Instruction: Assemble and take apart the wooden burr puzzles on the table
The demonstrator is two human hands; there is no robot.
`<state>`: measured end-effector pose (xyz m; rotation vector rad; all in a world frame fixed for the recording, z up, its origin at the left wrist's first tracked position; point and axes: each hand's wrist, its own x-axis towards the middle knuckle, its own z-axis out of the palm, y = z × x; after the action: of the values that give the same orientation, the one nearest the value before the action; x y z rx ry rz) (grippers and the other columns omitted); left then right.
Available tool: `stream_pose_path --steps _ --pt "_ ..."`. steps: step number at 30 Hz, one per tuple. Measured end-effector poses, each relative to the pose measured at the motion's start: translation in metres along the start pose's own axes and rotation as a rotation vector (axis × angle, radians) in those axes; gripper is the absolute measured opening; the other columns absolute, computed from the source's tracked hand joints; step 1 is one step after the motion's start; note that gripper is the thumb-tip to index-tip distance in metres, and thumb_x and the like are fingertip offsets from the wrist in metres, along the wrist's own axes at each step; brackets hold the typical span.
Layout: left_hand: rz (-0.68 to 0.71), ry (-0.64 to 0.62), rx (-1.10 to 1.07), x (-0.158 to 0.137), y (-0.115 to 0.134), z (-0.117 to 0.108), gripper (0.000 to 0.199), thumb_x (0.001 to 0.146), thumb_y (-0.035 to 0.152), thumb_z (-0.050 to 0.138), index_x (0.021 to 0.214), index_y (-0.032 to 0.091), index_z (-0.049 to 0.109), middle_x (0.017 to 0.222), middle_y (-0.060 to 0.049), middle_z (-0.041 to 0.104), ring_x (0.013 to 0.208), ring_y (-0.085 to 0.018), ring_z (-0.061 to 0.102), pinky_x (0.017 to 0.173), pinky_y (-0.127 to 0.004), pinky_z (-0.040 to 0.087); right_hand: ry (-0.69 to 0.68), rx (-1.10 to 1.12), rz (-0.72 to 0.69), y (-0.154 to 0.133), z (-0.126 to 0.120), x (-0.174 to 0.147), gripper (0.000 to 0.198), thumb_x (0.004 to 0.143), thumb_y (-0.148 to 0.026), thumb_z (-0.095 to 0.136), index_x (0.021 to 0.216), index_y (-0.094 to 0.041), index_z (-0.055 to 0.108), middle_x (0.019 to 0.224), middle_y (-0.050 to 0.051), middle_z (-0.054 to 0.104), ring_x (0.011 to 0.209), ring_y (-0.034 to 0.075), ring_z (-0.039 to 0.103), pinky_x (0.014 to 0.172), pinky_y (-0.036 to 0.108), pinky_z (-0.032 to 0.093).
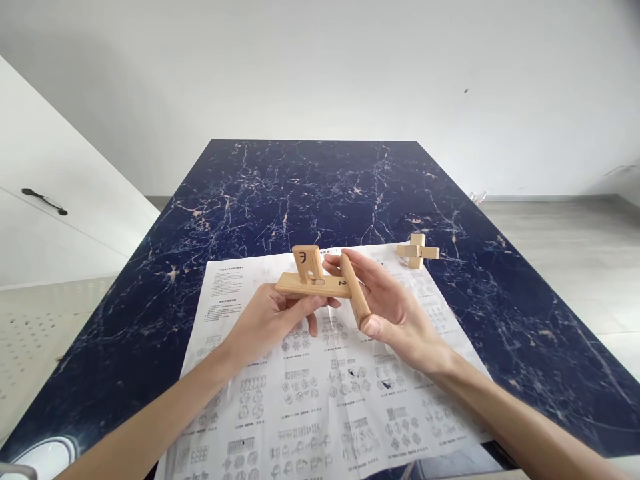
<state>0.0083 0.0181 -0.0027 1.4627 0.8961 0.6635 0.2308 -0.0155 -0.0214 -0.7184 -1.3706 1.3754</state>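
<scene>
My left hand [283,310] grips a flat wooden puzzle piece [287,283] marked 2, thumb along its near edge and fingers below. Through a slot in that piece stands a second wooden piece [311,259], upright and slightly tilted, with a dark mark like a 3 on its face. My right hand [395,310] holds a third wooden piece [356,297] between thumb and fingers. This one lies crosswise at the right end of the piece marked 2; whether they interlock I cannot tell. Both hands are above a printed instruction sheet [300,357].
An assembled wooden cross-shaped puzzle [416,252] stands on the sheet's far right corner. The sheet lies on a dark blue marbled table [310,193]. A white round object [45,457] is at the lower left. A white cabinet [60,180] stands left of the table, with a wall behind.
</scene>
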Motion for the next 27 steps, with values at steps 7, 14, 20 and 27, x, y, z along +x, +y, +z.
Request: stream_pose_path --steps 7,14,20,27 --pt "-0.009 0.018 0.017 0.000 0.000 0.004 0.030 0.103 0.046 0.065 0.102 0.022 0.084 0.081 -0.003 0.077 0.057 -0.011 0.064 0.053 -0.023 0.045 0.016 -0.044 -0.003 0.002 0.001 -0.003 0.077 0.088 -0.058 0.085 0.156 -0.044 0.051 0.162 0.005 0.054 0.153 0.035 0.048 0.126 0.065 0.040" --pt "-0.013 0.045 0.048 -0.001 0.001 0.007 0.032 0.103 0.048 0.065 0.106 0.022 0.084 0.088 -0.004 0.080 0.056 -0.012 0.065 0.053 -0.024 0.045 0.069 -0.080 -0.026 0.000 0.003 -0.004 0.073 0.089 -0.057 0.084 0.154 -0.044 0.053 0.162 0.005 0.054 0.151 0.036 0.050 0.125 0.063 0.043" --pt "-0.022 0.058 0.067 -0.004 0.004 0.013 0.032 0.100 0.050 0.069 0.100 0.022 0.084 0.078 -0.003 0.075 0.058 -0.014 0.066 0.054 -0.024 0.048 0.037 -0.124 -0.003 0.002 0.001 -0.008 0.080 0.088 -0.051 0.088 0.158 -0.043 0.050 0.165 0.004 0.053 0.154 0.036 0.047 0.128 0.063 0.039" --pt "0.043 -0.083 0.150 -0.006 -0.001 0.018 0.035 0.109 0.044 0.053 0.114 0.024 0.081 0.073 -0.002 0.070 0.062 -0.015 0.065 0.056 -0.025 0.048 0.038 -0.160 0.063 0.007 0.002 -0.011 0.087 0.085 -0.058 0.087 0.160 -0.042 0.047 0.158 0.007 0.059 0.143 0.037 0.057 0.120 0.062 0.047"
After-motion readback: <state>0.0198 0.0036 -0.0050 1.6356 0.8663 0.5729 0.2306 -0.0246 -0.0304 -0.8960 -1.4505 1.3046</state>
